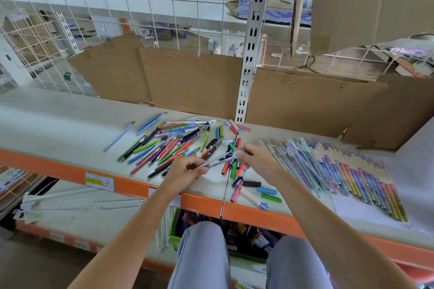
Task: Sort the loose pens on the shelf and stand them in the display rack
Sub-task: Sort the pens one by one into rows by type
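Above shelf [70, 124] edge, clear pen [217, 159] pinched by both hands: left hand [185, 171] on barrel, right hand [254, 158] at cap end. Should be kept level, cap checked, then grouped w/ matching pile [164, 145].

Bare forearms, light grey trousers [202, 256]

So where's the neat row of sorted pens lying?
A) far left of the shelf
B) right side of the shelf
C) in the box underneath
B: the row of sorted pens lies side by side right of the loose pile, on the shelf.
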